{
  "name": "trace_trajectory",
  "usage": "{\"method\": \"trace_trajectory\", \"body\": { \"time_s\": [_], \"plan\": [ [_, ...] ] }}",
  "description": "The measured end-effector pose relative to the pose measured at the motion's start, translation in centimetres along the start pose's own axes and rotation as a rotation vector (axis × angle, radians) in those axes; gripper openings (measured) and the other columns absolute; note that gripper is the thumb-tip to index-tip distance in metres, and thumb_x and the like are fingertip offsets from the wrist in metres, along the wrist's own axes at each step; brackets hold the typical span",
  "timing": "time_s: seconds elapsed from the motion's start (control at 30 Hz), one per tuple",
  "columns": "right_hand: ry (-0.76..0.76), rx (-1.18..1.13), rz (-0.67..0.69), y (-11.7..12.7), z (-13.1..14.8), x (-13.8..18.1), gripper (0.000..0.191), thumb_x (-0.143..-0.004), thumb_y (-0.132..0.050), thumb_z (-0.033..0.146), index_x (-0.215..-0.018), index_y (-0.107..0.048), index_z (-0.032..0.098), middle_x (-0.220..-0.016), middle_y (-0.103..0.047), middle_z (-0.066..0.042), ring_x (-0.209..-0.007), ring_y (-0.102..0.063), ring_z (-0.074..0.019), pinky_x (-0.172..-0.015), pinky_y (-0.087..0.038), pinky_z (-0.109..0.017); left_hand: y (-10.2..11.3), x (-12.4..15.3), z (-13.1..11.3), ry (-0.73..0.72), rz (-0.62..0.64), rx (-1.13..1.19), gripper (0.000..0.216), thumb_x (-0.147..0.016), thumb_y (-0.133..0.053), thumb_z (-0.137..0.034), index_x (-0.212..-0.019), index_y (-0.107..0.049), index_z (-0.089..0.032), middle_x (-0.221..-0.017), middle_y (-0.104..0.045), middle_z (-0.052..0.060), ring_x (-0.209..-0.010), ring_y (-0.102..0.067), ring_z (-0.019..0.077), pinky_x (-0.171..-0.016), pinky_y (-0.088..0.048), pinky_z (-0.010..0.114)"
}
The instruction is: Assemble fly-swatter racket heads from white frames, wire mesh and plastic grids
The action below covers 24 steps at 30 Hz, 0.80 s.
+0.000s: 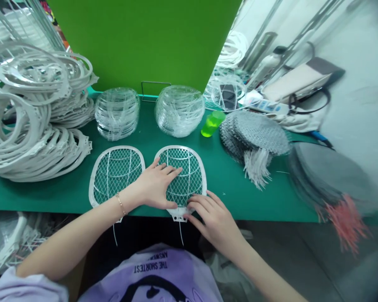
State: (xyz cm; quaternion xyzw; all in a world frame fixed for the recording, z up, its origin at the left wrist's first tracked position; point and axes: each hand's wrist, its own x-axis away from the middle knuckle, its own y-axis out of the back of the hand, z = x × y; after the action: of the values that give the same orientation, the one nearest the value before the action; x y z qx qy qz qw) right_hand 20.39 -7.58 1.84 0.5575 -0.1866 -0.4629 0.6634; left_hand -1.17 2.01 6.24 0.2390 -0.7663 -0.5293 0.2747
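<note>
Two white racket-shaped frames with wire mesh lie side by side at the near edge of the green table [227,184]. My left hand [156,186] lies flat with fingers spread on the right frame [189,167], pressing its mesh. My right hand [212,216] rests its fingertips on the lower right rim of the same frame, fingers stretched out. The left frame [113,172] lies untouched beside my left wrist, which wears a thin bracelet.
A big heap of white plastic frame rims [34,117] fills the left. Two stacks of clear wire grids [117,112] [179,110] stand at the back before a green board [145,42]. A green cup [212,123] and stacks of grey mesh [255,134] lie right.
</note>
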Motion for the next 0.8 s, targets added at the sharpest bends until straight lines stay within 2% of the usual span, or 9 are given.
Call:
{"method": "trace_trajectory", "body": {
  "time_s": [0.17, 0.3, 0.43, 0.5, 0.57, 0.63, 0.67, 0.73, 0.8],
  "plan": [
    [-0.03, -0.03, 0.004, 0.0, 0.3, 0.0, 0.01, -0.097, -0.057, 0.03, -0.094, -0.064, 0.023, -0.1, -0.073, -0.004, -0.098, -0.068, -0.0205, -0.107, -0.039, -0.045, -0.3, -0.1, -0.2, 0.006, 0.026, -0.036, 0.111, -0.067, -0.077, -0.062, -0.155, -0.03, -0.015, -0.143, -0.054, 0.017, -0.135, -0.047, 0.0407, -0.121, -0.011, 0.061],
    [-0.059, -0.075, 0.036, 0.5, 0.1, -0.2, 0.011, -0.096, -0.059, 0.03, -0.091, -0.065, 0.023, -0.1, -0.073, -0.004, -0.097, -0.067, -0.0204, -0.109, -0.035, -0.047, 0.0, -0.3, -0.7, 0.079, 0.094, -0.017, 0.113, -0.067, -0.081, -0.058, -0.156, -0.025, -0.016, -0.148, -0.048, 0.019, -0.14, -0.039, 0.0433, -0.118, -0.005, 0.069],
    [-0.208, -0.171, 0.179, 1.1, 0.0, -2.0, 0.013, -0.092, -0.066, 0.031, -0.081, -0.067, 0.023, -0.095, -0.071, -0.003, -0.093, -0.065, -0.0202, -0.094, -0.041, -0.044, 0.7, -1.3, -1.8, 0.165, 0.211, -0.011, 0.114, -0.067, -0.084, -0.05, -0.157, -0.023, -0.018, -0.156, -0.038, 0.021, -0.144, -0.03, 0.0478, -0.109, -0.001, 0.081],
    [-0.315, -0.18, 0.267, 1.1, 0.2, -3.2, 0.013, -0.085, -0.074, 0.031, -0.078, -0.066, 0.023, -0.091, -0.068, -0.002, -0.095, -0.062, -0.0222, -0.086, -0.041, -0.041, 0.8, -1.9, -2.2, 0.193, 0.221, -0.018, 0.115, -0.065, -0.086, -0.047, -0.157, -0.023, -0.019, -0.157, -0.036, 0.022, -0.144, -0.03, 0.0485, -0.107, -0.003, 0.084],
    [-0.356, -0.197, 0.29, 1.2, 0.3, -4.1, 0.019, -0.077, -0.081, 0.033, -0.084, -0.066, 0.023, -0.094, -0.067, -0.003, -0.101, -0.06, -0.0245, -0.085, -0.04, -0.04, 0.5, -1.8, -2.3, 0.196, 0.194, -0.017, 0.116, -0.063, -0.088, -0.045, -0.157, -0.024, -0.02, -0.156, -0.038, 0.021, -0.142, -0.034, 0.0474, -0.105, -0.003, 0.085],
    [-0.387, -0.257, 0.187, 2.0, -0.9, -3.8, 0.035, -0.073, -0.084, 0.039, -0.098, -0.065, 0.024, -0.103, -0.067, -0.004, -0.103, -0.06, -0.0252, -0.087, -0.041, -0.04, 0.0, -0.5, -2.0, 0.152, 0.11, -0.013, 0.115, -0.066, -0.085, -0.047, -0.158, -0.021, -0.022, -0.156, -0.04, 0.02, -0.142, -0.036, 0.0451, -0.107, -0.001, 0.084],
    [-0.445, -0.284, 0.069, 2.8, -2.2, -3.1, 0.043, -0.073, -0.083, 0.045, -0.106, -0.064, 0.024, -0.106, -0.067, -0.005, -0.102, -0.06, -0.0249, -0.087, -0.042, -0.039, -0.5, 0.5, -1.5, 0.107, 0.036, -0.014, 0.111, -0.071, -0.08, -0.049, -0.159, -0.017, -0.023, -0.157, -0.038, 0.018, -0.144, -0.034, 0.0435, -0.109, 0.0, 0.081],
    [-0.685, -0.249, -0.276, 5.6, -6.2, -0.5, 0.055, -0.079, -0.073, 0.056, -0.121, -0.059, 0.022, -0.114, -0.066, -0.009, -0.099, -0.06, -0.0243, -0.085, -0.043, -0.037, -1.6, 3.3, 0.2, 0.083, -0.173, -0.042, 0.094, -0.087, -0.064, -0.051, -0.16, -0.011, -0.03, -0.162, -0.031, 0.011, -0.149, -0.025, 0.04, -0.114, -0.003, 0.076],
    [-1.03, -0.007, -0.634, 9.3, -11.6, 3.0, 0.061, -0.088, -0.06, 0.058, -0.132, -0.052, 0.016, -0.125, -0.06, -0.016, -0.108, -0.056, -0.0266, -0.088, -0.041, -0.038, -2.9, 6.1, 2.3, 0.069, -0.323, -0.096, 0.08, -0.094, -0.053, -0.051, -0.16, -0.011, -0.034, -0.163, -0.03, 0.007, -0.151, -0.022, 0.0384, -0.117, -0.005, 0.072]
  ]
}}
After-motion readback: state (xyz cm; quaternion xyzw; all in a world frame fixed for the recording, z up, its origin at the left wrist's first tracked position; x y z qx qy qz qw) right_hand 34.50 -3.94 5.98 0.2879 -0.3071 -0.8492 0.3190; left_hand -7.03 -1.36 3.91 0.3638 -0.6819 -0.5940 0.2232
